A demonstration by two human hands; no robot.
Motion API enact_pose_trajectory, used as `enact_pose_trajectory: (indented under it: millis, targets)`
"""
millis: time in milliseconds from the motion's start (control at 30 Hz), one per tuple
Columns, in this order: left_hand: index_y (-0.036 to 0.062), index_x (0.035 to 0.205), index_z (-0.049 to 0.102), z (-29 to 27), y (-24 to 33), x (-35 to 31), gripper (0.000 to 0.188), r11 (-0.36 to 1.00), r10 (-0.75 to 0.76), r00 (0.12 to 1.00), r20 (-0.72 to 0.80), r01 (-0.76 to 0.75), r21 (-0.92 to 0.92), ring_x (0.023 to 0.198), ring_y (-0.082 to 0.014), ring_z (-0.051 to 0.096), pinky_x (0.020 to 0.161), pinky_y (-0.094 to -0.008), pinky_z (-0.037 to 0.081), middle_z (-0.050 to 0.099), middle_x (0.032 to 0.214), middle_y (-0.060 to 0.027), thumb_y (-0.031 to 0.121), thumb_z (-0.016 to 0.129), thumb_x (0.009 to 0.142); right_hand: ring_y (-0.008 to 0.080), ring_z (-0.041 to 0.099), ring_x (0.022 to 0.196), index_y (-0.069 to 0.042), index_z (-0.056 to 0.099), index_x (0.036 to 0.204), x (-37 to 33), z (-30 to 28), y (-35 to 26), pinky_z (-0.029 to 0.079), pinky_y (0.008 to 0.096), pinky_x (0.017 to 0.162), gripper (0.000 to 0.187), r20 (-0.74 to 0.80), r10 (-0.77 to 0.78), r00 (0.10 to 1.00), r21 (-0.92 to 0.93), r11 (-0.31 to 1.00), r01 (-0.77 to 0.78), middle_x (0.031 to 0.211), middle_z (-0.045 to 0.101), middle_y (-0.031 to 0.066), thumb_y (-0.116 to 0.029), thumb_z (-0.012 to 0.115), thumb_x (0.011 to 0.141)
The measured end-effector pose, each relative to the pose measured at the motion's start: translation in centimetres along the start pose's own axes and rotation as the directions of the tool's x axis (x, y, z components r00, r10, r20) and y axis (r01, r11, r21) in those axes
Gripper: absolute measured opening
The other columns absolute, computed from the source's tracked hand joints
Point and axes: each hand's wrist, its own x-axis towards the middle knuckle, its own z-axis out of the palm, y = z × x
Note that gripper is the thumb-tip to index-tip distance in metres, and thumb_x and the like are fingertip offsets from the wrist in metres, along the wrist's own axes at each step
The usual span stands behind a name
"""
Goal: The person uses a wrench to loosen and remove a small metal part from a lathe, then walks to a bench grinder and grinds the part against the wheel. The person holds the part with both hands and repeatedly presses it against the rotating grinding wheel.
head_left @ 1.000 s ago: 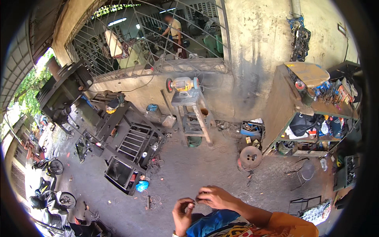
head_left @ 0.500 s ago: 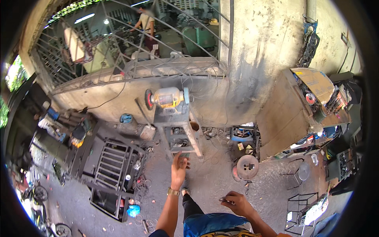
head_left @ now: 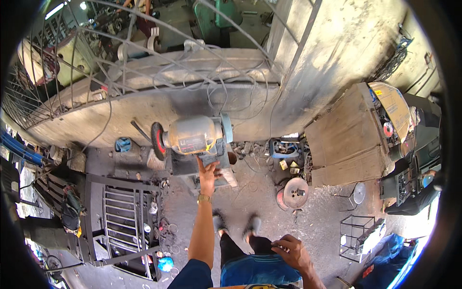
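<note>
Ahead of me a bench grinder (head_left: 193, 134) sits on a metal stand (head_left: 185, 166). A red-hubbed black wheel (head_left: 158, 140) is on its left end and a pale blue grinding wheel (head_left: 226, 127) on its right. My left hand (head_left: 207, 174), with a watch at the wrist, is reaching to the front of the grinder's base. Its index finger points up at the switch area, and the other fingers are spread with nothing in them. Close to my waist, my right hand (head_left: 292, 251) is closed in a pinch on a small dark piece (head_left: 275, 247), mostly hidden by the fingers.
A barred window (head_left: 192, 65) with loose cables is above the grinder. Metal frames (head_left: 122, 212) lie at left. To the right are a round-topped drum (head_left: 295, 193), a tray of tools (head_left: 284, 149), a wooden cabinet (head_left: 344, 137) and a wire rack (head_left: 356, 236).
I have come closer to the grinder, which now appears larger. My left hand has risen to its front. The right hand stays near my waist, still pinching the small dark piece.
</note>
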Motion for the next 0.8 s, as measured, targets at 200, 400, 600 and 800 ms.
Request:
enact_pose_trajectory:
  millis: [200, 400, 600, 800]
  targets:
    - [0.0263, 0.165, -0.006, 0.3, 1.2, 0.4, 0.094, 0.986, -0.105, 0.991, 0.078, 0.094, 0.135, 0.083, -0.0176, 0.068, 0.061, -0.0304, 0.058, 0.074, 0.116, -0.0117, 0.018, 0.064, 0.102, 0.0292, 0.070, 0.075, -0.003, 0.077, 0.102, 4.1, -2.4, 2.0, 0.055, 0.0368, 0.066, 0.018, 0.075, 0.140, 0.987, 0.084, 0.986, -0.147, 0.089, 0.067, 0.0143, -0.012, 0.079, 0.087]
    - [0.0085, 0.151, 0.049, 2.2, 7.6, -3.6, 0.052, 0.854, -0.132, 0.991, 0.031, 0.098, 0.510, 0.083, -0.0161, 0.067, 0.062, -0.0289, 0.057, 0.073, 0.113, -0.0101, 0.015, 0.063, 0.101, 0.0323, 0.068, 0.079, -0.001, 0.072, 0.104, 10.6, -6.9, 5.4, 0.054, 0.0393, 0.068, 0.020, 0.051, -0.123, 0.991, 0.161, 0.980, 0.114, 0.093, 0.065, 0.0151, -0.010, 0.078, 0.087]
    - [0.0013, 0.134, 0.060, 9.0, 6.8, -13.1, 0.032, 0.923, -0.069, 0.982, 0.177, -0.005, 0.386, 0.086, -0.0130, 0.065, 0.067, -0.0271, 0.056, 0.072, 0.110, -0.0083, 0.012, 0.061, 0.104, 0.0316, 0.065, 0.083, -0.002, 0.071, 0.107, 19.7, -10.5, 5.7, 0.053, 0.0398, 0.071, 0.021, 0.025, -0.381, 0.924, 0.205, 0.907, 0.369, 0.098, 0.062, 0.0148, -0.007, 0.078, 0.087]
    - [-0.0008, 0.128, 0.062, 12.1, 4.8, -12.6, 0.026, 0.978, 0.002, 0.981, 0.192, -0.042, 0.205, 0.089, -0.0127, 0.065, 0.071, -0.0265, 0.055, 0.072, 0.109, -0.0096, 0.007, 0.061, 0.104, 0.0299, 0.065, 0.084, -0.004, 0.072, 0.108, 23.3, -9.6, 5.8, 0.053, 0.0386, 0.071, 0.021, 0.110, -0.407, 0.907, 0.233, 0.897, 0.375, 0.100, 0.062, 0.0132, -0.009, 0.077, 0.088]
